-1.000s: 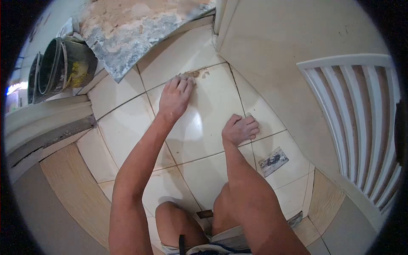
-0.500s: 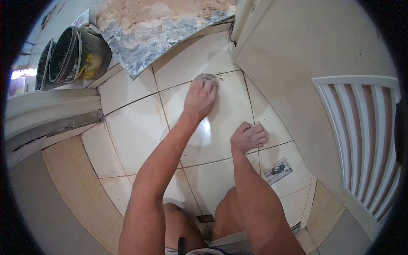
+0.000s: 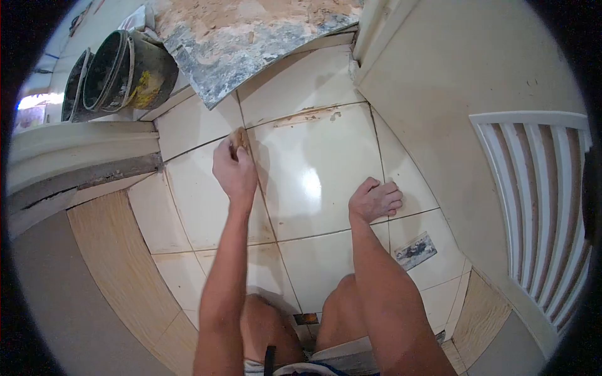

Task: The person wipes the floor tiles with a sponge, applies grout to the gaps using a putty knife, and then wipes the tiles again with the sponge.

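My left hand (image 3: 236, 172) is closed around a small brown, sponge-like piece (image 3: 239, 137), held against the cream floor tiles (image 3: 313, 150) beside a joint line. Its exact kind is hard to make out. On the right, my right hand (image 3: 376, 199) rests curled on its knuckles near another joint, with nothing showing in its fingers. Brown grout smears (image 3: 307, 116) run along the far joint of the middle tile. Close to my right forearm lies a small rectangular plate (image 3: 415, 250) stained with dark grey residue.
Two dark buckets, the nearer one (image 3: 147, 75) splashed yellow, stand at the far left. A grey-smeared sheet (image 3: 219, 69) bearing a crumbly brown mix juts over the tiles. A beige door (image 3: 451, 75) with a white slatted vent (image 3: 533, 188) borders the right side.
My left hand has moved left and nearer, from the far joint to the joint left of the middle tile, with the piece still in it. The right hand stays on the floor.
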`<state>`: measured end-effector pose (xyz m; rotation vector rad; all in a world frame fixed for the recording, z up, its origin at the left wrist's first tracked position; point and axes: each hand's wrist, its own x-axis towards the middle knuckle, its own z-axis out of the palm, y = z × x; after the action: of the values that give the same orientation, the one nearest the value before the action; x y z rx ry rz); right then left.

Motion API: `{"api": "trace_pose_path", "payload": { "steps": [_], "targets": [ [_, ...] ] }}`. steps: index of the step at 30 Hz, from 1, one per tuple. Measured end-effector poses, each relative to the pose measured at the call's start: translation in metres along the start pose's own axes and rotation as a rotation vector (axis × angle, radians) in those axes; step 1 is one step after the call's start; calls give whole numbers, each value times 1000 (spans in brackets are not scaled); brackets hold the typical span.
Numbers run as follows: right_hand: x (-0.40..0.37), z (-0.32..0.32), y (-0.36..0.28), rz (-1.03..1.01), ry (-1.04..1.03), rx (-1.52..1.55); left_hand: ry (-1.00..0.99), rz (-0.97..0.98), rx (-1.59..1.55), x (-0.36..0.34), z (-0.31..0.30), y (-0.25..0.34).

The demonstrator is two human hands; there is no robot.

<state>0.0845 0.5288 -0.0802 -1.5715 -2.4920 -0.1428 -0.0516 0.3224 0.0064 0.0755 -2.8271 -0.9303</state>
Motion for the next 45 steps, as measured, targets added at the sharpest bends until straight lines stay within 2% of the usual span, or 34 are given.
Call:
{"api": "trace_pose_path", "payload": {
  "steps": [1, 2, 3, 5, 9, 13, 16, 20, 25, 28, 29, 31, 35, 37, 41, 45],
  "targets": [
    [0, -1, -1, 14, -24, -21, 36, -378, -249, -5, -1, 1],
    [0, -1, -1, 23, -46, -42, 63, -560, -590, -9, 3, -5],
    [1, 0, -2, 11, -45, -36, 77, -566, -591, -9, 7, -8],
    [-1, 3, 1, 18, -42, -89, 80, -885, -874, -9, 12, -15],
    [0, 0, -2, 14, -76, -105, 57, -876, -911, -3, 12, -12],
    [0, -1, -2, 40, -81, -87, -22, -809, -795, 2, 5, -18],
    [0, 1, -1, 24, -46, -88, 12, -817, -672, 0, -9, -11],
    [1, 1, -3, 47, -47, -127, 38, -803, -675, -6, -27, -10],
    [1, 2, -1, 28, -35, -92, -85, -632, -440, -13, -33, -33],
    [-1, 1, -1, 39, -64, -64, -136, -659, -452, -14, -34, -40],
    [0, 2, -1, 46, -64, -79, -133, -661, -450, -16, -33, -46],
    [2, 5, -3, 47, -62, -85, -32, -502, -213, -15, -33, -57],
    [0, 8, -2, 77, -53, -61, 47, -462, -162, -10, -47, -81],
    [0, 8, -3, 74, -43, -59, 65, -749, -568, -4, -56, -112],
    [-1, 11, 0, 58, -2, -61, 198, -874, -643, 5, -80, -154],
    [0, 20, 4, 54, 44, -112, 277, -875, -848, 10, -100, -157]
  ]
}}
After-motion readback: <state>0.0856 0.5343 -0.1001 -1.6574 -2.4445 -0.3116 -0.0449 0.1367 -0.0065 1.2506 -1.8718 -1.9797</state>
